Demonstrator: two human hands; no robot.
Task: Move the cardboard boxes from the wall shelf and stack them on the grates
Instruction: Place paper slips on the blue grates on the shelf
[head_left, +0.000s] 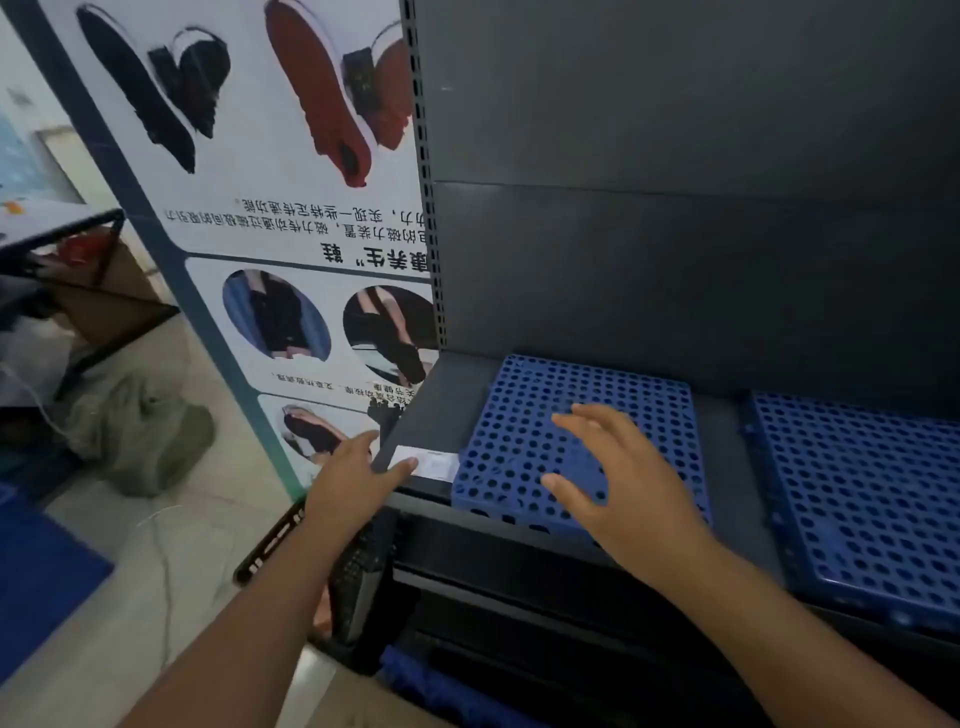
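Grate (524, 436): blue, perforated, flat on dark shelf (447, 395); second grate (857, 493) near | right hand (623, 493): fingers spread, empty, over first grate | left hand (353, 488): fingers straight at shelf corner by white label (431, 464), print illegible | poster (291, 228): inverted Chinese text

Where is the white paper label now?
Head view: the white paper label lies on the front left corner of the dark metal shelf, between the left hand and the left blue perforated plastic grate.

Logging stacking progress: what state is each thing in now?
left hand: open, fingertips at the shelf corner
right hand: open, fingers spread over the left grate
left grate: flat on the shelf, bears no box
right grate: flat, bears no box
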